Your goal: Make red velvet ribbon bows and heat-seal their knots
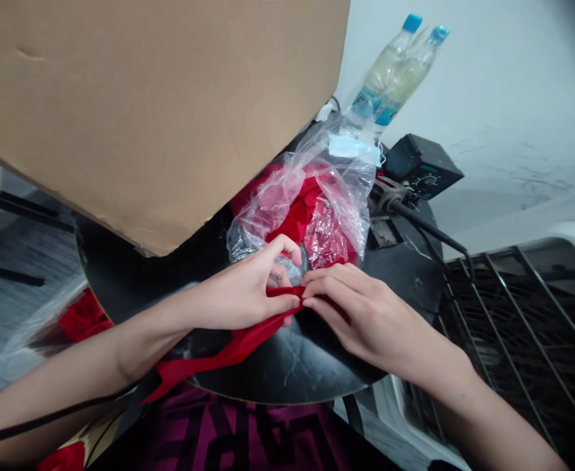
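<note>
A strip of red fabric [238,345] runs beneath my left hand [248,291] and trails toward the table's front left edge. My left thumb and some fingers pinch the strip, with the index finger curled above it. Close beside it, my right hand [356,304] grips the same strip between thumb and fingertips, the two thumb tips almost touching. Just beyond both hands lies an open clear plastic bag [287,190] with red fabric [294,219] and a shiny wrapped red packet [329,229] in it.
A large cardboard box [159,111] covers the upper left of the round black table [287,373]. Two bottles [395,72], a black control box [422,167] and a cabled tool [429,226] stand at the back right. A wire rack [522,327] is at the right.
</note>
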Tool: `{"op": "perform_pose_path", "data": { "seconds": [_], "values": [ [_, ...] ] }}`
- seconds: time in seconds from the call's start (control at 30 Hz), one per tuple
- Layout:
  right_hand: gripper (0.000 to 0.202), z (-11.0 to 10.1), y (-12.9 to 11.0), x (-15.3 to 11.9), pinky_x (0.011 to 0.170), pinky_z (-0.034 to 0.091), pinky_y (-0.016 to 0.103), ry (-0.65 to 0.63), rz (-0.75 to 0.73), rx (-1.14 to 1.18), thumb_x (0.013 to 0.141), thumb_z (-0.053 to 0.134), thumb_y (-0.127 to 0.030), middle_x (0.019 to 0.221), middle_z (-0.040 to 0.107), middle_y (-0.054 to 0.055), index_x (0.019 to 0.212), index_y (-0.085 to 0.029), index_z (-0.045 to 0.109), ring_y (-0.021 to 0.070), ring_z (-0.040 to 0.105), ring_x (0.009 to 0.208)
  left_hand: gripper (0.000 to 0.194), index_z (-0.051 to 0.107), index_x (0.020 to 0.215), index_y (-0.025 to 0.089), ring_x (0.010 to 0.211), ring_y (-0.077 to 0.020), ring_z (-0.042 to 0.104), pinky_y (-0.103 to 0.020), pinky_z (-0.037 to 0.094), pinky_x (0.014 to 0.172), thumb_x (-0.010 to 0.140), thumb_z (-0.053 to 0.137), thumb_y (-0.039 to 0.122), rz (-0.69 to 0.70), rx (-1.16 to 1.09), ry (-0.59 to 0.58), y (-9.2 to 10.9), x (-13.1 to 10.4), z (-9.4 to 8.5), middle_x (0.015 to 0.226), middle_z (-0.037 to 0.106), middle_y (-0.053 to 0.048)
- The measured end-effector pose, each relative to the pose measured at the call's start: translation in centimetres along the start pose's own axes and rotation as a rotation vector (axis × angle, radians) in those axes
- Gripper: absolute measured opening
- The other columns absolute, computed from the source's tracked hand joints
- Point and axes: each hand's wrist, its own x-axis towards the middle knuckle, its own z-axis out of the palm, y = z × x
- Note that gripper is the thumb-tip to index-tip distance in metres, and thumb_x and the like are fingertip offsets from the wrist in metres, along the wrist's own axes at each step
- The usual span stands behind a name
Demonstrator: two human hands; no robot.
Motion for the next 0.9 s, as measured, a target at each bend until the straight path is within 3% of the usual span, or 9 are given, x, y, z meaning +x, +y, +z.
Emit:
{"op": "perform_pose_path", "data": {
  "seconds": [0.2, 0.27, 0.43, 0.53, 0.63, 0.73, 0.8, 0.9],
  "values": [
    [0.004, -0.7, 0.1, 0.6, 0.086, 0.048, 0.037, 0.014, 0.081, 0.039, 0.101, 0.059, -0.018, 0.102, 0.069, 0.004, 0.104, -0.019, 0.062, 0.0204, 0.062, 0.092, 0.030, 0.042, 0.115, 0.027, 0.086, -0.0174, 0.068, -0.033, 0.055, 0.080, 0.097, 0.065, 0.022, 0.112, 0.107, -0.015, 0.8, -0.2, -0.5, 0.088, 0.062, 0.002],
    [0.010, -1.0, 0.0, 0.7, 0.082, 0.047, 0.034, 0.014, 0.139, 0.086, 0.098, 0.064, -0.018, 0.101, 0.068, 0.002, 0.107, -0.021, 0.060, 0.0189, 0.061, 0.091, 0.029, 0.044, 0.116, 0.027, 0.089, -0.0174, 0.068, -0.033, 0.055, 0.083, 0.097, 0.065, 0.022, 0.133, 0.106, -0.034, 0.9, -0.3, -0.5, 0.090, 0.063, 0.002],
    [0.018, -1.4, 0.0, 1.0, 0.068, 0.043, 0.025, 0.006, 0.284, 0.275, 0.093, 0.072, -0.017, 0.088, 0.067, -0.006, 0.101, -0.025, 0.058, 0.0109, 0.059, 0.073, 0.043, 0.047, 0.116, 0.027, 0.085, -0.0176, 0.069, -0.034, 0.054, 0.084, 0.087, 0.079, 0.026, 0.135, 0.137, 0.015, 0.9, -0.1, -0.1, 0.088, 0.065, 0.003],
    [0.016, -1.6, 0.2, 1.0, 0.061, 0.041, 0.024, -0.017, 0.299, 0.323, 0.093, 0.073, -0.016, 0.078, 0.064, -0.009, 0.099, -0.026, 0.061, 0.0089, 0.054, 0.063, 0.043, 0.047, 0.116, 0.027, 0.079, -0.0174, 0.068, -0.034, 0.054, 0.080, 0.088, 0.079, 0.028, 0.116, 0.186, 0.059, 0.8, 0.0, 0.2, 0.081, 0.066, 0.004],
    [0.015, -2.2, 0.4, 0.9, 0.073, 0.045, 0.027, -0.017, 0.249, 0.259, 0.097, 0.068, -0.020, 0.091, 0.069, -0.004, 0.110, -0.027, 0.067, 0.0122, 0.060, 0.077, 0.043, 0.044, 0.119, 0.028, 0.075, -0.0176, 0.068, -0.034, 0.054, 0.078, 0.090, 0.077, 0.030, 0.102, 0.189, 0.042, 0.9, -0.1, 0.2, 0.073, 0.062, 0.007],
    [0.022, -2.9, 0.5, 0.8, 0.090, 0.044, 0.038, -0.010, 0.178, 0.080, 0.101, 0.066, -0.033, 0.102, 0.072, 0.002, 0.122, -0.028, 0.068, 0.0214, 0.060, 0.099, 0.045, 0.043, 0.122, 0.028, 0.074, -0.0170, 0.068, -0.034, 0.054, 0.080, 0.091, 0.076, 0.031, 0.113, 0.168, 0.035, 1.2, -0.3, 0.2, 0.071, 0.059, 0.008],
    [0.020, -3.1, 0.6, 1.0, 0.096, 0.038, 0.044, -0.066, 0.115, 0.003, 0.101, 0.066, -0.037, 0.104, 0.074, 0.002, 0.119, -0.029, 0.071, 0.0253, 0.059, 0.108, 0.048, 0.043, 0.125, 0.028, 0.074, -0.0167, 0.068, -0.034, 0.054, 0.081, 0.091, 0.076, 0.030, 0.119, 0.152, 0.036, 1.3, -0.4, 0.2, 0.072, 0.059, 0.009],
    [0.010, -3.0, 0.8, 1.3, 0.099, 0.034, 0.046, -0.127, 0.065, 0.032, 0.103, 0.064, -0.031, 0.103, 0.076, -0.001, 0.107, -0.031, 0.073, 0.0239, 0.062, 0.109, 0.053, 0.045, 0.130, 0.027, 0.075, -0.0166, 0.068, -0.034, 0.055, 0.083, 0.088, 0.078, 0.030, 0.112, 0.141, 0.054, 1.3, -0.3, 0.3, 0.074, 0.061, 0.007]
  ]
}}
